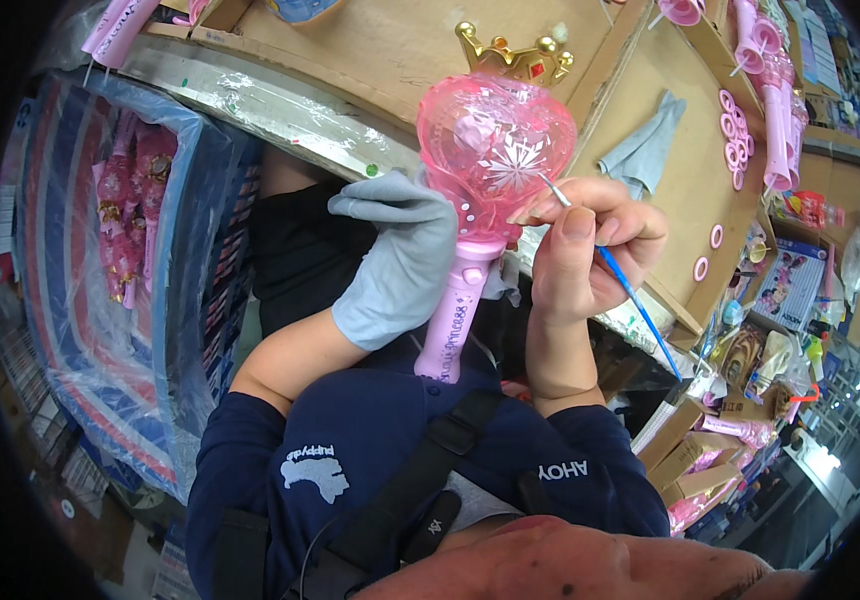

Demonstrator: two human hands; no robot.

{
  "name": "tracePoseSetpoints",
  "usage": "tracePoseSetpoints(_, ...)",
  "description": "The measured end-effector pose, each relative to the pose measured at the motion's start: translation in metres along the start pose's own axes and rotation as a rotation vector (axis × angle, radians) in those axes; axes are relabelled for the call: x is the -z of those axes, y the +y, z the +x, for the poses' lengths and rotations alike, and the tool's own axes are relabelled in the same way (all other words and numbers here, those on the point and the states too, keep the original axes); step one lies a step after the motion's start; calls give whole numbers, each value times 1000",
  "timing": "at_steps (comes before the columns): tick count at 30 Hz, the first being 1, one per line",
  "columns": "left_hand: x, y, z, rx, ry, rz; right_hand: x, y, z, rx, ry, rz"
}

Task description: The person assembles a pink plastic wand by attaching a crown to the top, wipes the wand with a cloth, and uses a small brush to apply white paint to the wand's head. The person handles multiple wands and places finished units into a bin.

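Note:
Upright before my chest stands a pink toy wand (457,305) with a clear pink heart-shaped head (455,125) and a gold crown (515,64) set with a red gem. My left hand (400,250), in a grey glove, grips the wand at the neck below the heart; some of its fingers are hidden behind it. Pinched in my bare right hand (600,245) is a slim blue paintbrush (640,308). Its pale tip points at the white snowflake (512,164) on the heart, and I cannot tell whether it touches. My right fingertips rest close to the heart's lower edge.
Cardboard trays (370,60) cover the bench ahead. A grey cloth glove (645,145) and several pink rings (735,130) lie in the right tray. Pink wand handles (775,120) lean at the far right. On the left is a blue striped bag (80,290) holding pink wands.

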State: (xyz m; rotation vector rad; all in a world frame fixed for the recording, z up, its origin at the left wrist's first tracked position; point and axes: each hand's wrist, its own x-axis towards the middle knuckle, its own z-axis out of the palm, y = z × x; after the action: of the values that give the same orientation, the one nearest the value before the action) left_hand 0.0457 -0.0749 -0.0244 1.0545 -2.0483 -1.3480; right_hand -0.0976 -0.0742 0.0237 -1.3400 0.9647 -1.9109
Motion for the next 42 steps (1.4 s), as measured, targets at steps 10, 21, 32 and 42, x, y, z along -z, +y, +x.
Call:
tracePoseSetpoints(10, 0, -3, -1, 13, 17, 7, -3, -2, 7, 85, -137, -283)
tracePoseSetpoints(21, 0, -3, -2, 21, 34, 10, -2, -2, 9, 76, -181, -294)
tracePoseSetpoints(32, -1, -3, -3, 22, 41, 12, -3, -3, 8, 68, -168, -313)
tracePoseSetpoints(42, 2, -4, -3, 23, 37, 15, -4, -3, 8, 71, -163, -312)
